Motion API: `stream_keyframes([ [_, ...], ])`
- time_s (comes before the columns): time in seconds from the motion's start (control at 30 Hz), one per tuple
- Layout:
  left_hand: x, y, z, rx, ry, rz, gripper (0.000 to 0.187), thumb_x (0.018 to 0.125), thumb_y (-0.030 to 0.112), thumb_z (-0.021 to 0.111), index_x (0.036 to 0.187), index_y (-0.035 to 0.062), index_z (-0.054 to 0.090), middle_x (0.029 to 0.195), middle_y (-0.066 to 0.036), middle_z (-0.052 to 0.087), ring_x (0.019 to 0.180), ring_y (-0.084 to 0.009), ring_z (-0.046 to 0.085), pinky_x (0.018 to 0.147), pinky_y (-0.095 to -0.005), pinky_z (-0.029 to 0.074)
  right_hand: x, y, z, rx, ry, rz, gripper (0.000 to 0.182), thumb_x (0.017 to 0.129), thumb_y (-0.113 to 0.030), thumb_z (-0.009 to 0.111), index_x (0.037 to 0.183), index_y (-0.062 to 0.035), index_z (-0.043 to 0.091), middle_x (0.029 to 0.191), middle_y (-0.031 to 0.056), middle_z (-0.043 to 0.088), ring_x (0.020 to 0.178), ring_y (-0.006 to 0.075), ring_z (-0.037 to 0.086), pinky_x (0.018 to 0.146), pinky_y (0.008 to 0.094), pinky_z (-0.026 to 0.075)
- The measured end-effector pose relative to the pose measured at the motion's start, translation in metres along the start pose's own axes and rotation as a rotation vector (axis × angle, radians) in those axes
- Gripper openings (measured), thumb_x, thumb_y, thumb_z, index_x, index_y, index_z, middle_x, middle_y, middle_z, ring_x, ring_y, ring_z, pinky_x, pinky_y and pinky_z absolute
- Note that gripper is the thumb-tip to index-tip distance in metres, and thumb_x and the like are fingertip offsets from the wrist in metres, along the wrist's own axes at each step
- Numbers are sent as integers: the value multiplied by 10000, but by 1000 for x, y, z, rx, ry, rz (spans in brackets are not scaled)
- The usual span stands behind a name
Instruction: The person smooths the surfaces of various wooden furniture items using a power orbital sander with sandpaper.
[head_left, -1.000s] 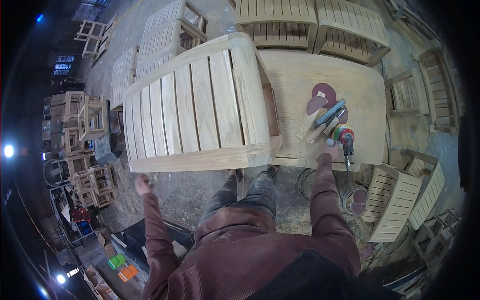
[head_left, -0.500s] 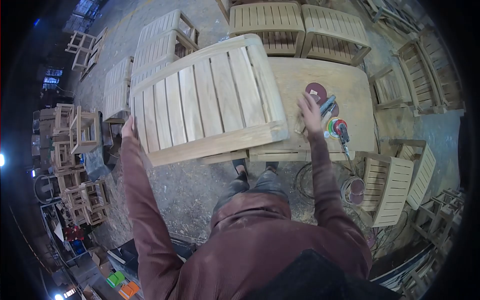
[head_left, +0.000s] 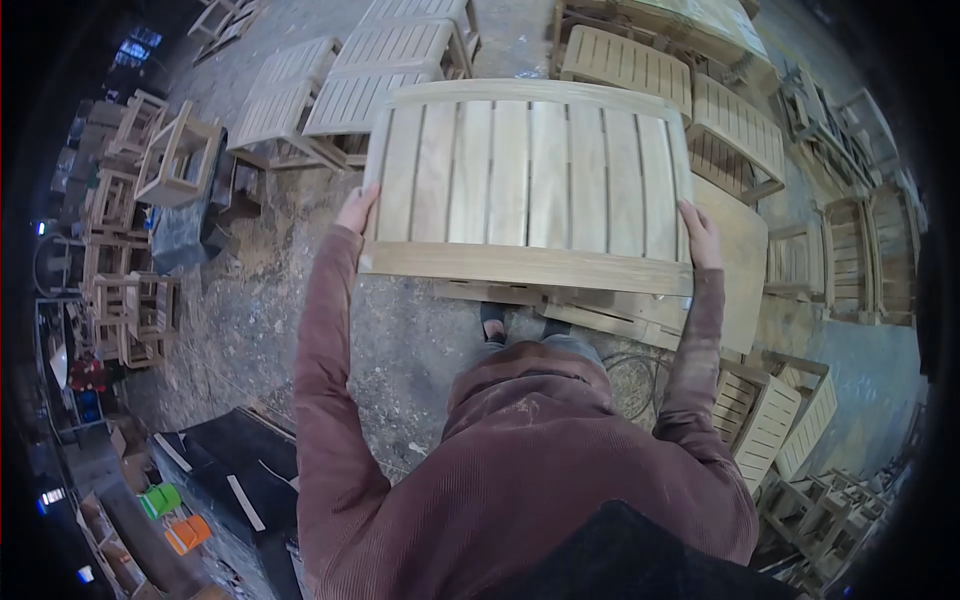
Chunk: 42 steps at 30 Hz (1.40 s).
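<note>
A slatted wooden piece (head_left: 530, 175) with a pale frame is held up in front of me by both hands. My left hand (head_left: 358, 208) grips its left edge, fingers wrapped round the side. At the opposite edge my right hand (head_left: 700, 232) is closed on the frame. The piece hangs over the left part of the wooden worktable (head_left: 738, 255) and hides much of it. The undersides of the fingers are hidden by the wood.
Slatted wooden pieces stand beyond, at the upper left (head_left: 380, 95) and upper right (head_left: 735, 135). More slatted units (head_left: 765, 420) are at the lower right. Wooden frames (head_left: 180, 160) stand at the left, above a black-topped bench (head_left: 235, 480). A hose (head_left: 632, 385) lies on the floor.
My right hand has moved from above the tools on the table to the piece's right edge and taken hold. The piece has shifted right relative to the view and sits more level.
</note>
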<state>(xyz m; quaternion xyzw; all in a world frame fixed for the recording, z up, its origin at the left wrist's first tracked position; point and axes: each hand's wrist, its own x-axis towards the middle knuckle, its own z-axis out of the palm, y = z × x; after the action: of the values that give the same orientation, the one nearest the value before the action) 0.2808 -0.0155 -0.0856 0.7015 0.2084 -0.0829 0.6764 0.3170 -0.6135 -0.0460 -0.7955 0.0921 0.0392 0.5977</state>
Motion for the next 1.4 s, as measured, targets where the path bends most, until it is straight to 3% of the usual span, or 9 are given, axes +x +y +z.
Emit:
stream_keyframes([
  [0.4,-116,-46,14,-85,102,267,461,950,260,453,1309,-12,352,1216,-92,471,1132,-166,433,996,-287,313,-56,30,-4,259,135,140,402,880,-309,617,1109,20,597,1040,51,621,965,104,551,855,259,429],
  [0.5,-123,-51,13,-223,37,352,648,857,303,624,1332,-16,320,1264,-99,444,1175,-166,420,995,-305,329,-68,43,-4,159,247,85,455,897,-379,564,1142,4,579,1071,59,620,977,139,571,867,283,439],
  [0.6,-128,-62,6,-140,-25,486,856,732,427,748,1332,-13,323,1265,-90,449,1184,-172,429,991,-306,341,-78,44,5,508,213,237,612,902,-527,443,1244,-24,511,1166,95,589,1061,210,561,931,339,426],
  [0.7,-106,-84,-4,-309,-91,360,960,613,490,812,1300,-5,361,1219,-63,491,1148,-168,477,968,-303,376,-96,37,48,683,585,190,789,869,-665,259,1363,-62,380,1355,123,437,1243,291,420,1055,437,307],
  [0.8,-81,-90,-1,-265,-117,443,805,647,443,801,1224,8,446,1107,-25,551,1024,-129,535,888,-273,419,-67,69,39,757,614,101,804,866,-676,224,1368,-67,377,1394,125,392,1265,307,386,1069,439,281],
  [0.93,-50,-34,23,-169,-18,591,592,701,378,765,1111,19,534,994,3,582,921,-92,542,808,-240,429,-32,10,53,636,607,117,928,837,-738,186,1350,12,370,1395,168,379,1288,328,347,1104,442,207],
  [1.1,-2,28,41,-385,213,497,336,818,292,667,1014,22,636,891,3,616,812,-75,551,728,-228,443,31,-40,37,553,534,63,945,837,-740,184,1327,39,397,1354,182,425,1247,325,400,1068,401,280],
  [1.23,4,109,53,-385,325,239,475,817,418,673,1054,8,638,928,-35,641,802,-115,575,741,-269,472,91,-67,24,249,626,104,907,850,-715,265,1308,54,416,1286,193,478,1181,300,459,1010,384,350],
  [1.4,62,104,54,-311,379,220,617,787,540,648,1062,-13,634,929,-71,645,868,-165,576,784,-316,461,135,-56,38,195,650,-2,836,860,-650,385,1210,99,511,1140,207,586,1023,292,559,906,377,413],
])
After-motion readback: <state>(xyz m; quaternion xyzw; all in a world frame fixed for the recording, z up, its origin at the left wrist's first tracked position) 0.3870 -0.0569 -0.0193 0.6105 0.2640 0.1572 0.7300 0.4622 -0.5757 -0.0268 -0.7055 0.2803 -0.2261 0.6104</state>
